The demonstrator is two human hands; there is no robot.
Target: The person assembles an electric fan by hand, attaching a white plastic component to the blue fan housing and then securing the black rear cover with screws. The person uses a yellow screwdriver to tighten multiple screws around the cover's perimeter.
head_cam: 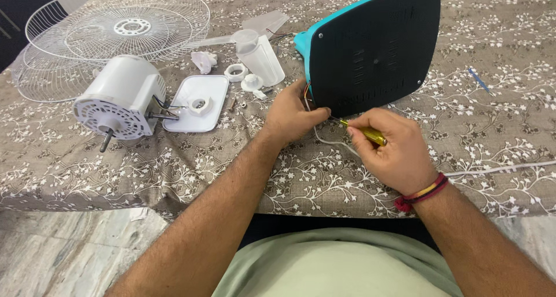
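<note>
A fan base [373, 45] lies tipped on its edge on the patterned tablecloth, its black underside facing me and its teal shell behind. My left hand [289, 114] steadies the base at its lower left corner, beside coloured wires. My right hand [391, 149] grips a yellow-handled screwdriver [365, 132], its tip pointing at the lower left edge of the black plate. A white power cord [498, 169] runs from under the base, off to the right.
A white fan motor [119, 97] lies at the left beside a white cover plate [200, 103]. Two wire fan guards [104, 33] are stacked at the back left. Small white plastic parts [249, 71], a translucent blade and a blue pen [478, 79] lie around.
</note>
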